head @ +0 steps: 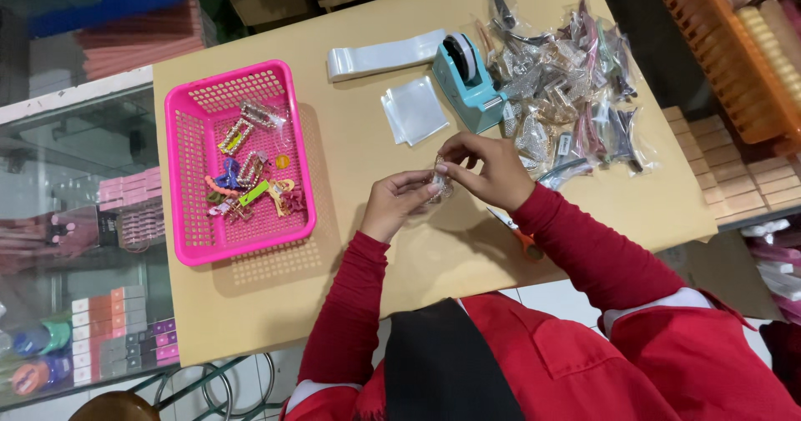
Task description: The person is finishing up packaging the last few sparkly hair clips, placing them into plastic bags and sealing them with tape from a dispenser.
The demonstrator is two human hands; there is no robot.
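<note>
**Both hands pinch a small clear packet at the table's middle**

Nearest the camera, the left hand [399,204] and the right hand [488,169] meet over the tan table [350,146], fingertips closed together on a small clear packet [440,181] that seems to hold a sparkly hair clip; its exact contents are too small to tell. The packet sits off the tabletop, between the two hands, roughly at the table's centre.

To do this well, in my judgement, the pinch should stay near the packet's edges so the film does not crumple, with the opening kept taut between thumbs and forefingers.

At about 4 o'clock from the hands, orange-handled scissors [523,239] lie partly under the right sleeve. At 9 o'clock stands a pink basket [188,166] with loose hair clips [246,179] inside. At 12 o'clock lies a small stack of empty clear bags [415,109], and just beside it a teal tape dispenser [467,83]. Farther, at 1 to 2 o'clock, a heap of bagged clips [571,87] spreads toward the far edge, and a white strip roll [380,56] lies at 11 o'clock.
</note>
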